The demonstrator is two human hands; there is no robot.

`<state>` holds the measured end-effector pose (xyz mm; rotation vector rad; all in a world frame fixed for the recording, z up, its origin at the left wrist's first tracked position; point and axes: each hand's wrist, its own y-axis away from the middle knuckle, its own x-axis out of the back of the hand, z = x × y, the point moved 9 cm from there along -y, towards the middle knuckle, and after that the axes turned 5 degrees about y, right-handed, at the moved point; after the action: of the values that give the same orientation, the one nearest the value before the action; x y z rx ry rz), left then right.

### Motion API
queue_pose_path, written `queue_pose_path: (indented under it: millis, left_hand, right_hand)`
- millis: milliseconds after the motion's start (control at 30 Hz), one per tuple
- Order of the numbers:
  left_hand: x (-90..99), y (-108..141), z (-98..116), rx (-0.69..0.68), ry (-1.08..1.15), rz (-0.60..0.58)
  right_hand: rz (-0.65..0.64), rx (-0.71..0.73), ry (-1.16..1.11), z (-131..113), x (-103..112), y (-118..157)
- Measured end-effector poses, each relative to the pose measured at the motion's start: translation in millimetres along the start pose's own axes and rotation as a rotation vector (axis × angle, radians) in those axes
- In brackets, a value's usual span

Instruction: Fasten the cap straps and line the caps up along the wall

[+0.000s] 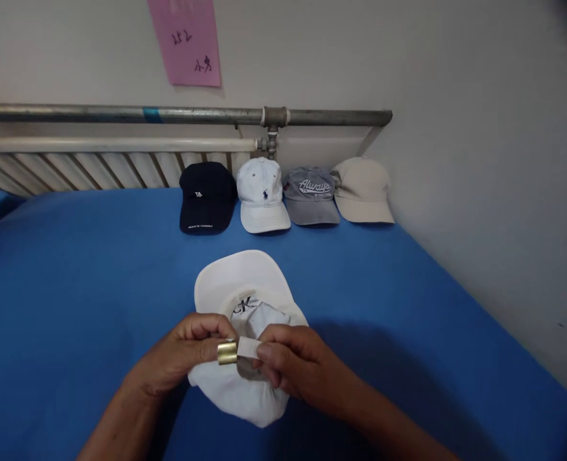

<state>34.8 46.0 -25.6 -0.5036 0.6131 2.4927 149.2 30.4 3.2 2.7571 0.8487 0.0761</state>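
Observation:
A white baseball cap with dark CK lettering lies in front of me, its brim pointing away and its strap end toward me. My left hand pinches a gold-coloured metal buckle at the back of the cap. Between the thumb and fingers of my right hand is the white strap, its flat end beside the buckle. Whether the strap end touches the buckle, I cannot tell. My fingers hide part of the cap's back edge.
Against the wall stand a black cap, a pale cap with a small rider logo, a grey cap and a beige cap. Behind them run a metal pipe and a radiator. Blue cloth covers the surface.

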Motion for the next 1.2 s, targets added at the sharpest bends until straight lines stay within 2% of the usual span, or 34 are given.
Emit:
queue_pose_path:
  millis: [267,867,1200]
  left_hand:
    - [3.9,-3.2,-5.8,0.03,0.023,0.025]
    - [-7.3,-4.2,-6.9,0.063,0.005,-0.079]
    - [-8.4,-5.2,-9.3,0.07,-0.038,-0.098]
  right_hand:
    - [-0.04,0.003,0.026,-0.5,-2.1,-1.0]
    - [-0.183,-0.097,-0.097,12.7,-9.2,-4.1]
    - [-0.196,-0.076,-0.13,10.5,-15.3,-5.4]
